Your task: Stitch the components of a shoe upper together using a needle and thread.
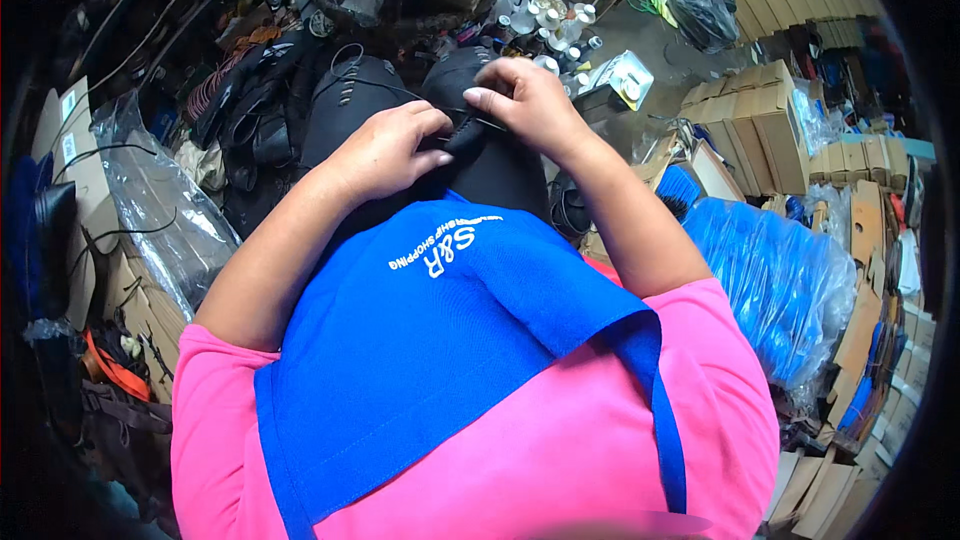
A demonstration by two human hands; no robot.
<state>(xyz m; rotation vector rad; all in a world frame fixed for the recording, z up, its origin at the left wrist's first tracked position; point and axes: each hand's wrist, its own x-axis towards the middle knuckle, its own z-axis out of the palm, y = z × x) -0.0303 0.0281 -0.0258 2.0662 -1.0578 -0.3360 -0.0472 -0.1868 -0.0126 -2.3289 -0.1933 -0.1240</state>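
Note:
A small black piece with a ribbed edge [464, 134] lies between my hands over my dark lap, and its kind is hard to make out. My left hand [395, 148] is closed on it from the left, thumb and fingers pinching near its lower end. Opposite, my right hand [525, 105] bends its thumb and fingers together at its upper end; part of the grip is hidden. A thin black cord [395, 89] runs toward my hands from the dark shape on the left. That shape carries a row of pale stitches [347, 90] and a loop of cord above.
Several small bottles [540, 25] stand on the floor ahead. To the right are cardboard boxes [750, 130] and a plastic-wrapped blue bundle [770, 280]. Clear plastic sheeting [165, 205] and cardboard lie at left, beside a pile of black items [255, 125]. A blue apron [420, 330] covers my front.

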